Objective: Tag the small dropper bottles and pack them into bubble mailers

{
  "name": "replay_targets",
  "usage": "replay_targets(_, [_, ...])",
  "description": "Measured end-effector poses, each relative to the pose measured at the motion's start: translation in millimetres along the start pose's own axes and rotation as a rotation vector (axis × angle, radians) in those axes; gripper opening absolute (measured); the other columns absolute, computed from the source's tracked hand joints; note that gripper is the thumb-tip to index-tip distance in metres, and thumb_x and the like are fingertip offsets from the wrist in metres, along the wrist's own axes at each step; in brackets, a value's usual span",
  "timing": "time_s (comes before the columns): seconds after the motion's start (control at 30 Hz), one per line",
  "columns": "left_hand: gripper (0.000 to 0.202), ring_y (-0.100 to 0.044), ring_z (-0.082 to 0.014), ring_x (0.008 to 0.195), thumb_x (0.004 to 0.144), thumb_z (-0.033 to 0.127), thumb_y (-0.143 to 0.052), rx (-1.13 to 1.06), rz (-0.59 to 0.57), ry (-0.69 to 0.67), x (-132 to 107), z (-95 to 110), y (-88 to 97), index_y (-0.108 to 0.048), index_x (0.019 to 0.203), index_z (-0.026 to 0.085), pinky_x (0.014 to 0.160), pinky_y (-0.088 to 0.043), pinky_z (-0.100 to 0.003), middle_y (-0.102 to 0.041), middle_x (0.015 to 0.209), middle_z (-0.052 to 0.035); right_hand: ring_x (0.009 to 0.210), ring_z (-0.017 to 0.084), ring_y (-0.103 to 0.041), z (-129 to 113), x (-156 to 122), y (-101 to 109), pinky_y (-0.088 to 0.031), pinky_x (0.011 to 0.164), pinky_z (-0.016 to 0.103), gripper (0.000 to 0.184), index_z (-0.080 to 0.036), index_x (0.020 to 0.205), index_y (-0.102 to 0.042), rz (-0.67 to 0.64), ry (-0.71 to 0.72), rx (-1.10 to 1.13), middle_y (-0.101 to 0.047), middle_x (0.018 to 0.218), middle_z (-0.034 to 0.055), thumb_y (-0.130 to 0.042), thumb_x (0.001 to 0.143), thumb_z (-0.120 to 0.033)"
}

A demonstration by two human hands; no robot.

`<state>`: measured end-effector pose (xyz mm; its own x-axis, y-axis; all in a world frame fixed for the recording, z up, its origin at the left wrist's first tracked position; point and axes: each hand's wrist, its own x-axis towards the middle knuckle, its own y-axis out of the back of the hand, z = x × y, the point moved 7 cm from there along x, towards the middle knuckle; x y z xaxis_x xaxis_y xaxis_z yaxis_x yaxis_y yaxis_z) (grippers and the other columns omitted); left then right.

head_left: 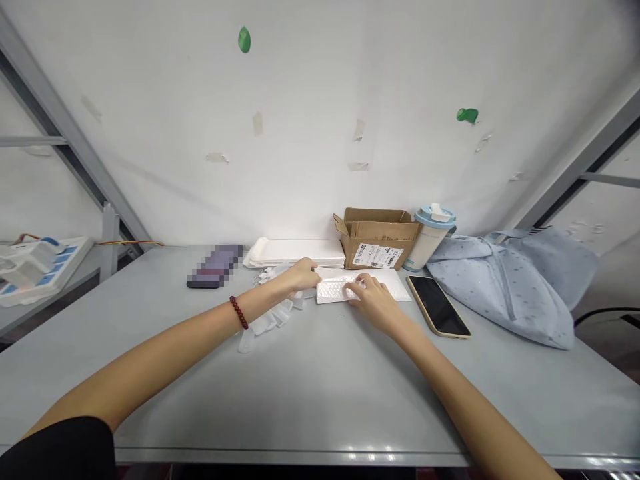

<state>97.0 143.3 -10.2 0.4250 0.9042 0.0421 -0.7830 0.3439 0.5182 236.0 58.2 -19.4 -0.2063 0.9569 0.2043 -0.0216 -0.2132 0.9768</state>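
A small white bubble-wrap pouch [336, 291] lies on a flat white sheet [395, 285] on the grey table [320, 387]. My left hand [301, 275] rests at the pouch's left end, fingers curled against it. My right hand [373, 298] lies on the pouch's right part, fingers pressing down on it. A row of small clear plastic pieces [267, 319] lies under my left wrist, which wears a dark red bead bracelet.
A stack of white pouches [295, 253] sits behind the hands. An open cardboard box [379, 238], a lidded cup [431, 235], a black phone [439, 306] and a blue bag [515, 280] stand to the right. A dark blurred object [215, 266] lies left.
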Motion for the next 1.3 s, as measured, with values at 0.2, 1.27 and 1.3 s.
replay_targets(0.2, [0.030, -0.056, -0.0261, 0.103, 0.069, 0.011, -0.051, 0.429, 0.103, -0.121, 15.6, 16.2, 42.4, -0.064, 0.096, 0.010, 0.090, -0.040, -0.034, -0.065, 0.104, -0.0138, 0.100, 0.026, -0.052, -1.9, -0.9, 0.1, -0.038, 0.079, 0.036, 0.025, -0.024, 0.108, -0.059, 0.026, -0.019, 0.001, -0.051, 0.113, 0.0124, -0.056, 0.084, -0.023])
replay_targets(1.27, [0.024, -0.061, -0.0213, 0.079, 0.087, 0.011, -0.034, 0.832, 0.248, -0.507, -87.2, 52.1, 20.4, -0.057, 0.084, 0.014, 0.068, -0.046, -0.031, -0.062, 0.087, -0.0121, 0.137, 0.033, -0.012, -60.0, -26.3, 42.7, -0.034, 0.101, 0.053, 0.055, -0.012, 0.139, -0.027, 0.652, 0.253, -0.014, -0.021, 0.146, 0.0211, -0.039, 0.086, -0.007])
replay_targets(1.3, [0.024, -0.061, -0.0215, 0.083, 0.088, 0.013, -0.034, 0.735, 0.238, -0.574, -96.1, 51.0, 14.7, -0.058, 0.083, 0.015, 0.073, -0.047, -0.032, -0.062, 0.088, -0.0118, 0.137, 0.032, -0.012, -62.1, -27.7, 43.3, -0.034, 0.101, 0.054, 0.056, -0.012, 0.140, -0.024, 0.657, 0.256, -0.016, -0.021, 0.146, 0.0212, -0.037, 0.086, -0.005])
